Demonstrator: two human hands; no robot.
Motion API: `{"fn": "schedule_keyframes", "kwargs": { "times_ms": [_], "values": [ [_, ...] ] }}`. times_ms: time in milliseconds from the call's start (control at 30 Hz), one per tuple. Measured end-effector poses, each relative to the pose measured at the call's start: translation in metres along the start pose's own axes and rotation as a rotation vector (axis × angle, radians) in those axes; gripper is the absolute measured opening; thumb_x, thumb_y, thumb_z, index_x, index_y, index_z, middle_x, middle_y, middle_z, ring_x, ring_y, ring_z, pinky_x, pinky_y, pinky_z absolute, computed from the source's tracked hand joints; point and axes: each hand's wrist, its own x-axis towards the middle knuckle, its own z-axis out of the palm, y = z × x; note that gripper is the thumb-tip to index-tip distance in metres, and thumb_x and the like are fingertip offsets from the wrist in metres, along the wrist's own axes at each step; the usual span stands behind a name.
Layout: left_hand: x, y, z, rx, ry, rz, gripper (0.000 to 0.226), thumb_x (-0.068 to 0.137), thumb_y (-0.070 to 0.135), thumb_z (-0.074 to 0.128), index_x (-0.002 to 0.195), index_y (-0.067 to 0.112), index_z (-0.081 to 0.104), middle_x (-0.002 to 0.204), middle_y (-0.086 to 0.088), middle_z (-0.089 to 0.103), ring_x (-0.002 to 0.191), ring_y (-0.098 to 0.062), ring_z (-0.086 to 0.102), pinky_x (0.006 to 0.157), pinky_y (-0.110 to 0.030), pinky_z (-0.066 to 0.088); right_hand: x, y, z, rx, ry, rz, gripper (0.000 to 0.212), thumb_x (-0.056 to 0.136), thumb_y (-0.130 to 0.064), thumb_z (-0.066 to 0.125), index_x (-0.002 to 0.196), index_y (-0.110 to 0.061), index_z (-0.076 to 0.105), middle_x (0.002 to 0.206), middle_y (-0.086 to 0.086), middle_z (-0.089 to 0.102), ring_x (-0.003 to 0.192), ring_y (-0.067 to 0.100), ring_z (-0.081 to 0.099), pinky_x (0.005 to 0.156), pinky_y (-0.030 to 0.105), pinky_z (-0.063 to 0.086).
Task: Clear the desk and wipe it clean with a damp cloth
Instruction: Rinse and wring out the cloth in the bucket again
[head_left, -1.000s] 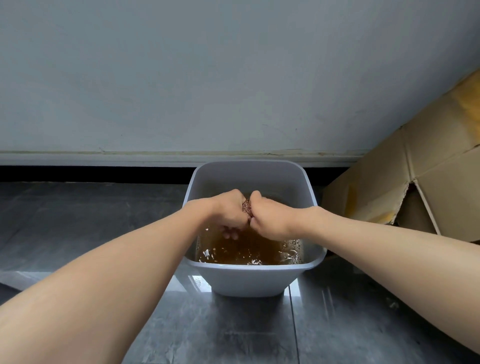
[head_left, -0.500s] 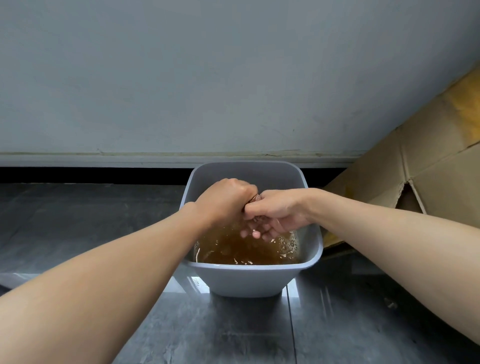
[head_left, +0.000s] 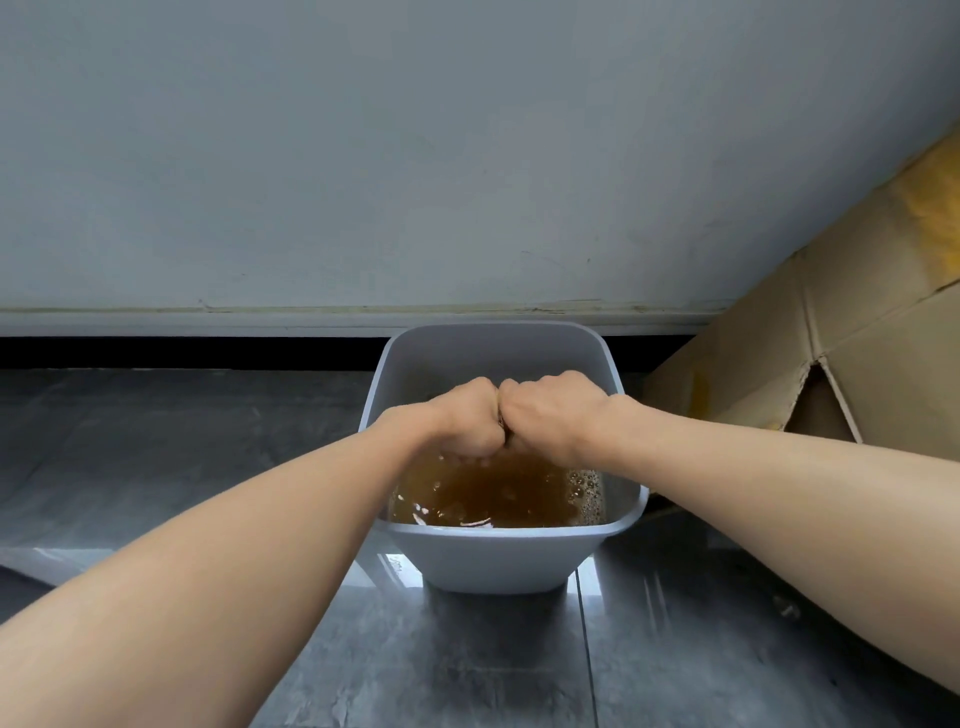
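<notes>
Arms outstretched, the left hand and right hand clench fist to fist around a cloth (only a sliver shows between them), just above the basin of brown water.

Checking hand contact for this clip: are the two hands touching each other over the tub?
Touching. The head view shows the left hand and right hand fisted, knuckles meeting with no gap, cloth gripped between.

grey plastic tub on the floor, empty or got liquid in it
Partly filled: brown, bubbly liquid lies in the grey plastic tub, its surface well below the rim.
</notes>
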Motion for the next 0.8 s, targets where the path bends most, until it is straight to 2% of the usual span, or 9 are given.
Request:
{"fn": "schedule_keyframes", "kwargs": {
  "times_ms": [100, 200, 267, 333, 433, 500, 600, 700, 800],
  "values": [
    [-0.007, 0.004, -0.004, -0.143, -0.140, -0.085, 0.025, 0.086, -0.004, 0.044, 0.073, 0.007, 0.062, 0.056, -0.004, 0.057, 0.047, -0.016, 0.047, 0.045, -0.024, 0.038, -0.001, -0.005, 0.002, -0.137, 0.117, -0.044, 0.019, 0.101, -0.017, 0.049, 0.117, -0.008, 0.045, 0.111, 0.006, 0.064, 0.096, 0.029, 0.066, 0.064, 0.037, 0.037],
    [-0.005, 0.002, -0.004, -0.214, -0.122, -0.077, 0.022, 0.084, -0.006, 0.048, 0.072, 0.005, 0.064, 0.064, -0.008, 0.065, 0.055, -0.021, 0.049, 0.050, -0.027, 0.041, -0.002, -0.005, 0.001, -0.080, 0.122, -0.006, 0.023, 0.097, -0.012, 0.053, 0.117, -0.007, 0.043, 0.108, 0.008, 0.059, 0.094, 0.031, 0.064, 0.063, 0.038, 0.036],
    [-0.001, -0.001, -0.002, -0.162, -0.014, -0.046, 0.021, 0.080, -0.004, 0.054, 0.064, 0.007, 0.064, 0.061, -0.009, 0.065, 0.053, -0.024, 0.052, 0.051, -0.027, 0.043, 0.002, -0.005, -0.001, 0.124, 0.038, 0.057, 0.027, 0.096, -0.017, 0.059, 0.115, -0.008, 0.041, 0.102, 0.007, 0.055, 0.095, 0.033, 0.062, 0.066, 0.038, 0.037],
    [-0.001, -0.002, -0.001, 0.058, 0.146, 0.038, 0.019, 0.076, 0.003, 0.063, 0.061, 0.013, 0.059, 0.059, -0.005, 0.061, 0.054, -0.023, 0.058, 0.051, -0.027, 0.045, 0.007, 0.000, -0.004, 0.469, -0.145, 0.113, 0.036, 0.094, -0.020, 0.065, 0.115, -0.008, 0.040, 0.093, 0.004, 0.053, 0.090, 0.029, 0.061, 0.067, 0.036, 0.043],
    [-0.005, -0.008, -0.002, 0.359, 0.350, 0.219, 0.016, 0.079, 0.012, 0.069, 0.071, 0.019, 0.057, 0.072, -0.003, 0.063, 0.069, -0.026, 0.063, 0.061, -0.035, 0.052, 0.010, 0.013, -0.010, 1.092, -0.380, 0.222, 0.027, 0.087, -0.024, 0.078, 0.101, -0.013, 0.058, 0.088, 0.001, 0.062, 0.083, 0.019, 0.061, 0.075, 0.033, 0.051],
    [-0.006, -0.013, -0.005, 0.464, 0.443, 0.324, 0.017, 0.086, 0.011, 0.062, 0.074, 0.019, 0.053, 0.079, -0.005, 0.065, 0.074, -0.028, 0.062, 0.061, -0.035, 0.046, 0.008, 0.024, -0.013, 1.385, -0.458, 0.267, 0.027, 0.086, -0.024, 0.078, 0.106, -0.011, 0.065, 0.099, 0.001, 0.065, 0.095, 0.021, 0.065, 0.084, 0.036, 0.054],
    [-0.004, -0.015, -0.010, 0.457, 0.546, 0.540, 0.016, 0.087, 0.018, 0.057, 0.072, 0.011, 0.056, 0.074, -0.006, 0.061, 0.067, -0.031, 0.060, 0.057, -0.037, 0.046, 0.001, 0.030, -0.010, 1.634, -0.577, 0.232, 0.043, 0.082, -0.026, 0.077, 0.117, -0.007, 0.061, 0.106, 0.011, 0.064, 0.108, 0.032, 0.067, 0.093, 0.045, 0.055],
    [-0.002, -0.014, -0.012, 0.403, 0.648, 0.755, 0.027, 0.080, 0.027, 0.047, 0.070, 0.008, 0.063, 0.066, -0.004, 0.058, 0.055, -0.028, 0.057, 0.046, -0.035, 0.048, -0.005, 0.027, -0.008, 1.793, -0.689, 0.111, 0.053, 0.086, -0.027, 0.070, 0.130, -0.003, 0.052, 0.129, 0.028, 0.059, 0.104, 0.034, 0.069, 0.086, 0.042, 0.058],
    [-0.002, -0.014, -0.018, 0.396, 0.697, 0.858, 0.023, 0.080, 0.021, 0.048, 0.074, 0.008, 0.066, 0.070, -0.004, 0.060, 0.059, -0.027, 0.057, 0.049, -0.035, 0.049, -0.007, 0.028, -0.008, 1.870, -0.754, -0.017, 0.060, 0.090, -0.034, 0.064, 0.134, 0.003, 0.052, 0.136, 0.025, 0.058, 0.103, 0.025, 0.068, 0.085, 0.036, 0.056]
  ]
}}
